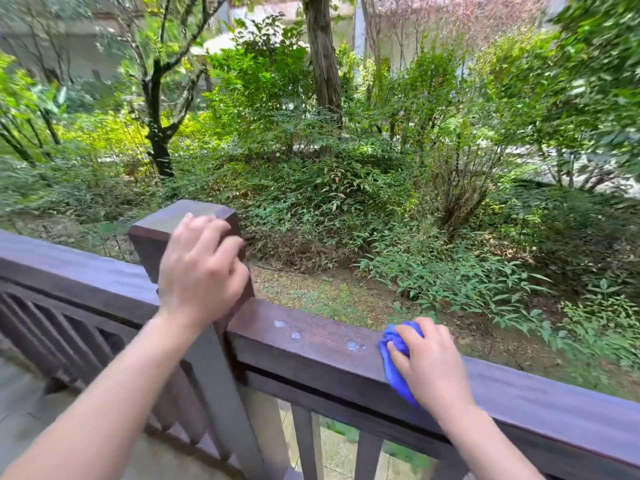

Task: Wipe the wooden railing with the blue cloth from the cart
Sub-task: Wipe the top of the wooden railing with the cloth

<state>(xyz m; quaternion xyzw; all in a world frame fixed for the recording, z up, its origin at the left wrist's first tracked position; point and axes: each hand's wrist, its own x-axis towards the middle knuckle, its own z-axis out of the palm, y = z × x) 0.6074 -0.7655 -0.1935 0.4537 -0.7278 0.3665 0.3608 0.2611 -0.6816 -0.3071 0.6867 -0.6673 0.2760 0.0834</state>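
Note:
A dark brown wooden railing (311, 348) runs across the lower part of the view, with a square corner post (156, 233) rising above it. My right hand (433, 365) presses a bunched blue cloth (394, 362) onto the top of the rail, right of the post. Several pale wet spots (285, 329) lie on the rail top between the post and the cloth. My left hand (201, 268) grips the right side of the corner post near its cap. The cart is not in view.
Vertical balusters (304, 441) stand below the rail, and a slatted panel (62, 341) fills the section at the left. Beyond the railing lie a dirt strip, low shrubs and trees (322, 60). Paved floor (20, 396) shows at the lower left.

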